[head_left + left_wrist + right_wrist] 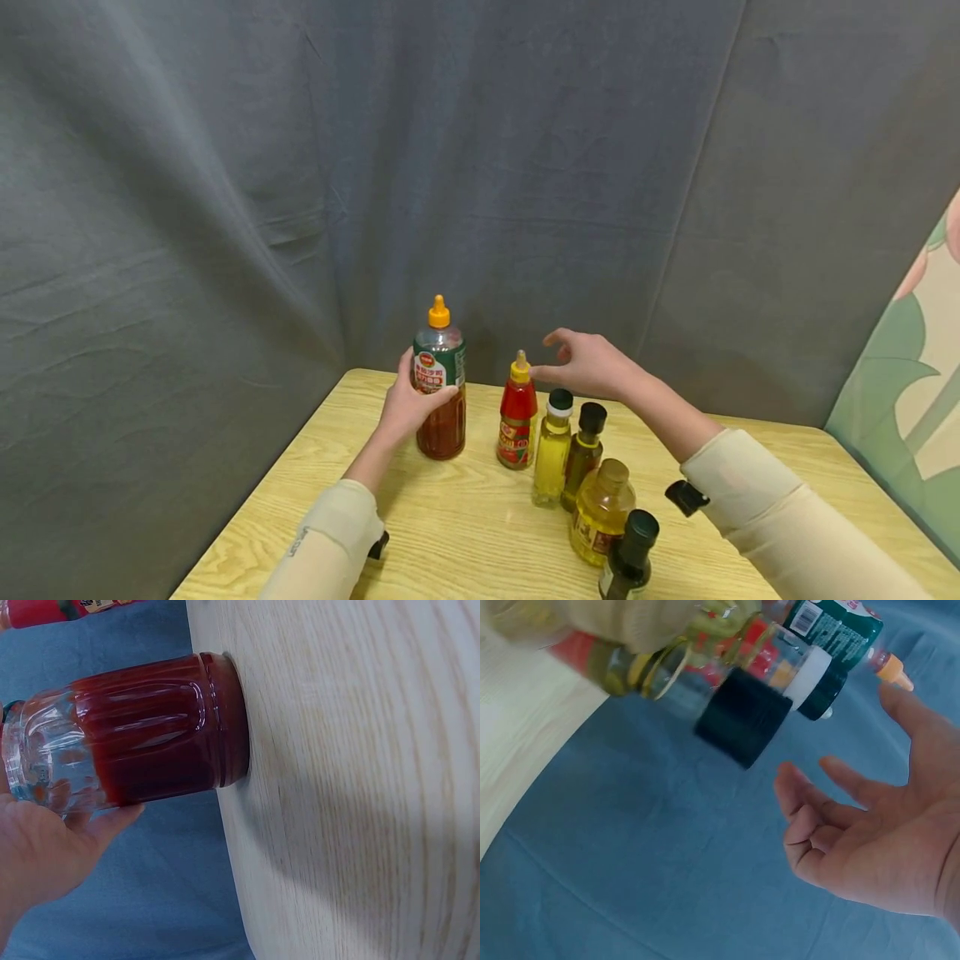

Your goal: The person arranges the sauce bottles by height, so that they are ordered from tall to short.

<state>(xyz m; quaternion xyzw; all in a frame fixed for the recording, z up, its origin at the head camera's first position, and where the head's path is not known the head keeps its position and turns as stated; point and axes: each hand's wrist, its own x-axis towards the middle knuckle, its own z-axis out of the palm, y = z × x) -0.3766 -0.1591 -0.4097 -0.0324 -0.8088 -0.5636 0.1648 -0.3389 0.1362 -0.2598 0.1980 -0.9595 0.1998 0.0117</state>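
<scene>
In the head view my left hand (408, 408) grips a large sauce bottle (441, 437) with an orange nozzle cap and a green label, thumb across its front. Its red-brown sauce fills the lower part, and the bottle (150, 735) stands upright with its base at the tabletop in the left wrist view. My right hand (592, 365) is raised behind the row of bottles, thumb beside the yellow cap of a smaller red sauce bottle (517, 417). The right wrist view shows that hand (855, 840) holding nothing, fingers loosely bent and thumb spread.
Right of the red bottle, a row runs toward me: a pale oil bottle (552, 462), a darker oil bottle (583, 454), a rounded yellow oil bottle (602, 508) and a small dark bottle (632, 558). They stand on a wooden table (450, 533). A grey curtain (495, 167) hangs behind.
</scene>
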